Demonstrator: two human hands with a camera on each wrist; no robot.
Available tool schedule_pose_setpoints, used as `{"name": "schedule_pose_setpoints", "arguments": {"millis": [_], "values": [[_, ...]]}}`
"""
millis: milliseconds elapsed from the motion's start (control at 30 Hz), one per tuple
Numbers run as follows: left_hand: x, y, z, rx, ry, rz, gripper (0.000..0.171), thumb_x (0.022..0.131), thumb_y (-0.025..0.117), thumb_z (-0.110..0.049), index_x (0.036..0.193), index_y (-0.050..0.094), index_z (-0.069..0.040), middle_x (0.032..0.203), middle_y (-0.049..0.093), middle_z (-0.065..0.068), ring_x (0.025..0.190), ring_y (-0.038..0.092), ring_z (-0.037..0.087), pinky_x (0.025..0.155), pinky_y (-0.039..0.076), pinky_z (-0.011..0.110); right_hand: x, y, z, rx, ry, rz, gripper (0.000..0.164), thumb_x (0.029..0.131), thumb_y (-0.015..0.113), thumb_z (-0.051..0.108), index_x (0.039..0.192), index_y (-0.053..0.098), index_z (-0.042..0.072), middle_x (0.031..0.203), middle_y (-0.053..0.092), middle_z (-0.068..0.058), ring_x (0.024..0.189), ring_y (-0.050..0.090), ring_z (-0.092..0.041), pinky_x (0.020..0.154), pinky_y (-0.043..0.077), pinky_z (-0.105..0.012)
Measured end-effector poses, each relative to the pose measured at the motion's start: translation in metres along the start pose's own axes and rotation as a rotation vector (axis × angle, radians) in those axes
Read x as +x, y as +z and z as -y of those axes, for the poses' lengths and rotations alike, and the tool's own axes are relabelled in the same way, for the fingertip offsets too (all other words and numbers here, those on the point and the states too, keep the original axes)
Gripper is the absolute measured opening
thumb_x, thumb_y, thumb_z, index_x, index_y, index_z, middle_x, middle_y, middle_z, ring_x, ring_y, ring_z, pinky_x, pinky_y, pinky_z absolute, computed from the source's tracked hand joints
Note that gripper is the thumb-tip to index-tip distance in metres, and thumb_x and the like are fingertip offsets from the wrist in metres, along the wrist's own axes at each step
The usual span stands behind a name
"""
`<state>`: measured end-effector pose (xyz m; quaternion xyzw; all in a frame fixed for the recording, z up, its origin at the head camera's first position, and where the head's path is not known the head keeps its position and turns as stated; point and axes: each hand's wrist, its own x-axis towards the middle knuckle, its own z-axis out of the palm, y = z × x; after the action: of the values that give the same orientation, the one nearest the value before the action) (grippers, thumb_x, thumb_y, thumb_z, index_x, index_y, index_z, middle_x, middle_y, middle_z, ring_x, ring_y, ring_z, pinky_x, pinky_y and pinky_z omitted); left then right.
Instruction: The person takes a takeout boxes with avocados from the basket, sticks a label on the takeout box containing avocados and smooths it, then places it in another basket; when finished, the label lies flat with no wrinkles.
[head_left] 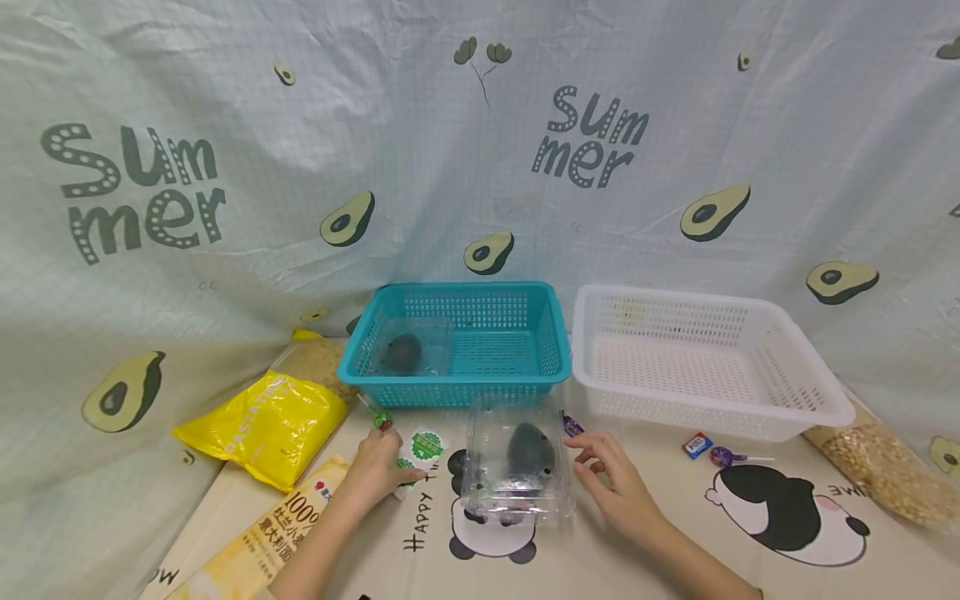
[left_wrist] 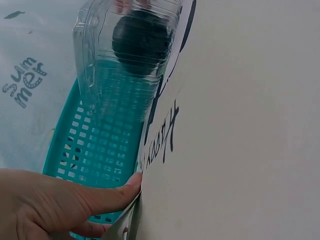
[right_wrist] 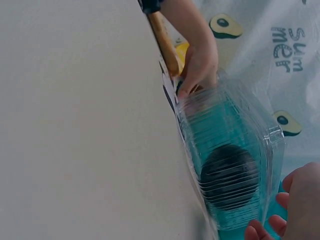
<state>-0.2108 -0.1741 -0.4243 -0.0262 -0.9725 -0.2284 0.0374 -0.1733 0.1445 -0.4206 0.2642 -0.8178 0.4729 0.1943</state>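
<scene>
In the head view my left hand is at a small white packet with green round prints. Thumb and fingers pinch the packet's edge in the left wrist view. Just beyond those fingers lies a green-wrapped lollipop. A clear plastic clamshell box stands in the middle, holding a dark oval fruit that resembles an avocado. My right hand is beside the box's right side, fingers loosely bent and holding nothing. Near its fingertips is a purple-wrapped lollipop.
Behind stand a teal basket containing another clear box, and a white basket. Yellow pasta bags lie left. A small blue-red packet, another purple lollipop and a grain bag lie right.
</scene>
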Motion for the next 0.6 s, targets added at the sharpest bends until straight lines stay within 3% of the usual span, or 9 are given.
{"name": "schedule_pose_setpoints", "arguments": {"millis": [200, 333, 467, 600], "values": [[0.005, 0.0, 0.008, -0.118, -0.069, 0.06, 0.05, 0.059, 0.081, -0.027, 0.09, 0.051, -0.002, 0.08, 0.051, 0.008, 0.072, 0.046, 0.02, 0.062, 0.04, 0.03, 0.001, 0.0, 0.001, -0.005, 0.002, 0.0, 0.027, 0.079, 0.055, -0.01, 0.104, 0.058, 0.0, 0.103, 0.053, -0.011, 0.08, 0.053, -0.021, 0.066, 0.046, -0.023], [0.006, -0.003, 0.011, -0.209, -0.079, 0.072, 0.044, 0.066, 0.078, -0.022, 0.095, 0.051, -0.006, 0.078, 0.053, 0.004, 0.072, 0.046, 0.018, 0.061, 0.039, 0.028, 0.003, -0.001, 0.002, 0.004, -0.029, -0.012, 0.027, 0.078, 0.055, -0.011, 0.102, 0.058, -0.001, 0.102, 0.053, -0.011, 0.08, 0.053, -0.02, 0.065, 0.047, -0.024], [0.006, -0.013, 0.008, -0.304, -0.034, 0.06, 0.035, 0.074, 0.071, -0.022, 0.102, 0.054, -0.009, 0.084, 0.057, 0.001, 0.076, 0.049, 0.016, 0.065, 0.041, 0.028, 0.009, -0.002, 0.008, -0.009, -0.125, -0.023, 0.027, 0.075, 0.057, -0.013, 0.1, 0.058, -0.001, 0.097, 0.054, -0.011, 0.078, 0.052, -0.018, 0.063, 0.046, -0.023], [-0.001, -0.028, -0.009, -0.352, 0.033, 0.018, 0.034, 0.079, 0.067, -0.022, 0.109, 0.056, -0.011, 0.09, 0.06, 0.001, 0.078, 0.052, 0.015, 0.071, 0.046, 0.031, 0.019, 0.0, 0.014, 0.001, -0.283, -0.016, 0.03, 0.07, 0.06, -0.016, 0.097, 0.058, -0.002, 0.088, 0.057, -0.009, 0.074, 0.051, -0.016, 0.061, 0.044, -0.022]]}}
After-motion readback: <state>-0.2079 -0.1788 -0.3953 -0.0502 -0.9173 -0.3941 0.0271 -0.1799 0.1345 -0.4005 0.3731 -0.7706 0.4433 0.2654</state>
